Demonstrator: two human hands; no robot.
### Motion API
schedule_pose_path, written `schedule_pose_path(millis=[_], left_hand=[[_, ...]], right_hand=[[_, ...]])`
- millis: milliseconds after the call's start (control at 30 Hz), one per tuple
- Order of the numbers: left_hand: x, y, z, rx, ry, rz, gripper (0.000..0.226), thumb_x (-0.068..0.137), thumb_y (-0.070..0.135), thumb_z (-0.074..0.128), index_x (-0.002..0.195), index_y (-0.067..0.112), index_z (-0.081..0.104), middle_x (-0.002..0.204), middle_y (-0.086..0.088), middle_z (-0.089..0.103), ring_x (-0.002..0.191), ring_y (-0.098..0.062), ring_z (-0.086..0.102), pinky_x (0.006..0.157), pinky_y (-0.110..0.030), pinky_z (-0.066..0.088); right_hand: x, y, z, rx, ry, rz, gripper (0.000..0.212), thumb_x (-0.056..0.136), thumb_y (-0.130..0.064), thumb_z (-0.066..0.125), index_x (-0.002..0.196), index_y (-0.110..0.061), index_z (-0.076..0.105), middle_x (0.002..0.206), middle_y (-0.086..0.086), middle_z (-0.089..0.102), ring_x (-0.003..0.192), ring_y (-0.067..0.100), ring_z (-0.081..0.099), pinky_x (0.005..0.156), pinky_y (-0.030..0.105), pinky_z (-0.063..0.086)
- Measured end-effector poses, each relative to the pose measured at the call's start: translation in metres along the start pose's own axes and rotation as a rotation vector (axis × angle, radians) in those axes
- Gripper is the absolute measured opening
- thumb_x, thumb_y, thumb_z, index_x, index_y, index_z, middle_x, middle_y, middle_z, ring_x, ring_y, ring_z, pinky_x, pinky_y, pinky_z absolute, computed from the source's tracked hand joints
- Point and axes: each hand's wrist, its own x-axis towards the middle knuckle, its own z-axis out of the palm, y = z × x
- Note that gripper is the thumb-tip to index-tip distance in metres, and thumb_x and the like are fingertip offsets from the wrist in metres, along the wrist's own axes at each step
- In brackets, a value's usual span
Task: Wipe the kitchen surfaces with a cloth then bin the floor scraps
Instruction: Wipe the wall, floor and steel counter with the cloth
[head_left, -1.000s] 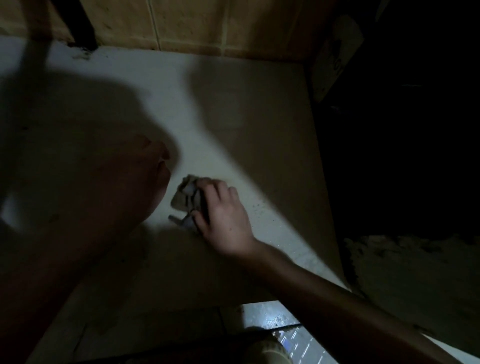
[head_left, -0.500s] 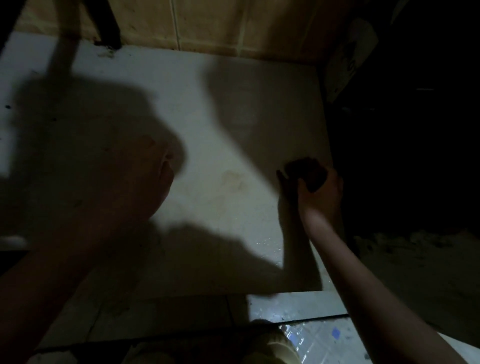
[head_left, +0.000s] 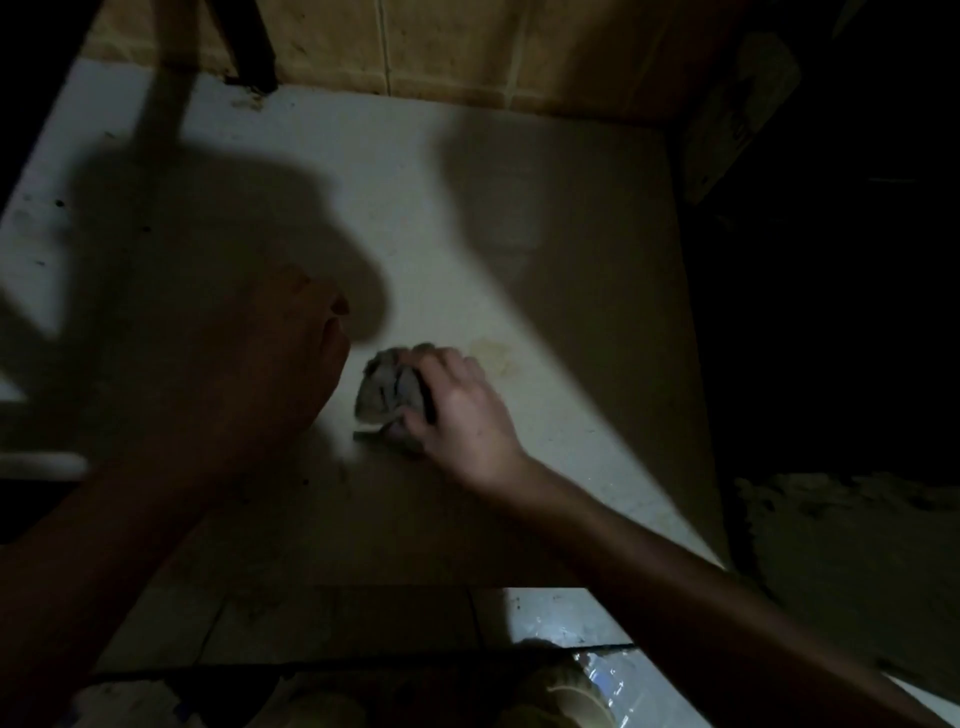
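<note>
- Left hand (head_left: 280, 374): deep in shadow, held low over the left part of the white surface (head_left: 571, 249). Too dark to tell how far its fingers are open or whether it holds anything. Likely parked there as a brace, out of the wiping path.
- Cloth (head_left: 387, 397): grey, crumpled into a wad, lying on the surface just right of the left hand, in the lit strip. Bunched rather than spread, probably for a firm scrubbing pad.
- Right hand (head_left: 465, 415): fingers curled over the cloth's right side, gripping it and pressing it down; the forearm reaches in from lower right. Grip from above suits pushing sideways.
- Faint yellowish stain (head_left: 493, 358): just beyond the right hand's knuckles, close to the cloth but not under it. A likely target.
- Tiled wall (head_left: 467, 52): borders the far edge, so strokes stop there.
- Right of the surface: black, nothing readable.
- Floor (head_left: 545, 618): lit patch below the near edge; scraps not discernible. Judgement: wiping step in hand, binning not yet begun.
</note>
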Motion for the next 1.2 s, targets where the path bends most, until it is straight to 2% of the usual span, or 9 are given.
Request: schedule_pose_path(millis=[133, 300, 433, 533, 633, 800, 900, 1067, 1200], left_hand=[[-0.004, -0.009, 0.0, 0.083, -0.028, -0.01, 0.024, 0.089, 0.013, 0.056, 0.109, 0.001, 0.063, 0.11, -0.026, 0.06, 0.099, -0.044, 0.055, 0.088, -0.05, 0.043], [-0.004, -0.023, 0.002, 0.067, -0.076, -0.03, 0.024, 0.091, 0.011, 0.052, 0.099, -0.008, 0.063, 0.105, -0.033, 0.058, 0.099, -0.047, 0.052, 0.093, -0.056, 0.037], [-0.005, -0.026, 0.002, 0.061, -0.092, -0.05, 0.025, 0.089, 0.01, 0.05, 0.104, -0.007, 0.062, 0.107, -0.033, 0.058, 0.1, -0.047, 0.053, 0.092, -0.055, 0.04], [-0.003, -0.021, -0.001, 0.036, -0.087, -0.057, 0.025, 0.09, 0.014, 0.052, 0.108, -0.001, 0.061, 0.107, -0.028, 0.059, 0.098, -0.044, 0.054, 0.09, -0.053, 0.042], [-0.001, -0.015, -0.007, 0.029, -0.06, -0.06, 0.022, 0.09, 0.016, 0.053, 0.107, 0.004, 0.061, 0.106, -0.023, 0.059, 0.097, -0.039, 0.053, 0.086, -0.049, 0.043], [-0.006, -0.005, -0.011, 0.035, -0.056, -0.041, 0.024, 0.092, 0.019, 0.049, 0.111, 0.008, 0.058, 0.11, -0.019, 0.057, 0.098, -0.035, 0.053, 0.084, -0.045, 0.043], [-0.005, -0.002, -0.012, 0.026, -0.07, -0.037, 0.025, 0.091, 0.018, 0.051, 0.111, 0.006, 0.06, 0.11, -0.021, 0.058, 0.099, -0.037, 0.053, 0.086, -0.047, 0.043], [-0.007, 0.007, -0.008, 0.009, -0.076, -0.023, 0.025, 0.09, 0.01, 0.052, 0.108, -0.004, 0.061, 0.111, -0.029, 0.058, 0.104, -0.045, 0.051, 0.092, -0.05, 0.039], [-0.007, 0.015, -0.002, 0.003, -0.132, -0.024, 0.029, 0.092, 0.012, 0.048, 0.115, -0.003, 0.058, 0.118, -0.026, 0.054, 0.11, -0.043, 0.048, 0.097, -0.048, 0.038]], right_hand=[[0.039, 0.04, -0.032, 0.062, 0.297, 0.206, 0.038, 0.08, -0.018, 0.062, 0.117, -0.013, 0.057, 0.111, 0.011, 0.059, 0.104, 0.028, 0.053, 0.09, 0.034, 0.042], [0.075, 0.08, -0.054, 0.09, 0.547, 0.636, 0.041, 0.079, -0.023, 0.066, 0.118, -0.016, 0.054, 0.125, 0.007, 0.052, 0.118, 0.027, 0.048, 0.103, 0.037, 0.038], [0.07, 0.054, -0.034, 0.01, 0.494, 0.414, 0.044, 0.079, -0.023, 0.065, 0.121, -0.016, 0.054, 0.12, 0.01, 0.054, 0.114, 0.029, 0.048, 0.097, 0.031, 0.034], [0.054, 0.021, -0.013, -0.057, 0.361, 0.216, 0.049, 0.079, -0.026, 0.065, 0.125, -0.016, 0.052, 0.116, 0.011, 0.055, 0.105, 0.03, 0.049, 0.089, 0.033, 0.038], [0.029, -0.004, 0.006, -0.064, 0.178, 0.038, 0.055, 0.082, -0.028, 0.065, 0.132, -0.014, 0.047, 0.122, 0.01, 0.051, 0.107, 0.028, 0.045, 0.092, 0.033, 0.036], [-0.012, -0.01, 0.014, 0.038, -0.043, 0.004, 0.062, 0.086, -0.035, 0.061, 0.14, -0.019, 0.037, 0.136, 0.006, 0.042, 0.118, 0.022, 0.037, 0.1, 0.032, 0.033], [-0.029, 0.004, 0.003, 0.094, 0.023, 0.096, 0.057, 0.085, -0.035, 0.062, 0.137, -0.022, 0.041, 0.133, 0.002, 0.046, 0.117, 0.019, 0.041, 0.099, 0.029, 0.035], [-0.054, 0.051, -0.035, 0.104, 0.405, 0.386, 0.045, 0.08, -0.028, 0.066, 0.124, -0.021, 0.055, 0.114, 0.002, 0.059, 0.105, 0.018, 0.055, 0.09, 0.026, 0.044], [-0.081, 0.094, -0.067, 0.228, 0.558, 0.776, 0.053, 0.086, -0.034, 0.062, 0.135, -0.022, 0.042, 0.132, 0.004, 0.05, 0.119, 0.022, 0.051, 0.094, 0.028, 0.041]])
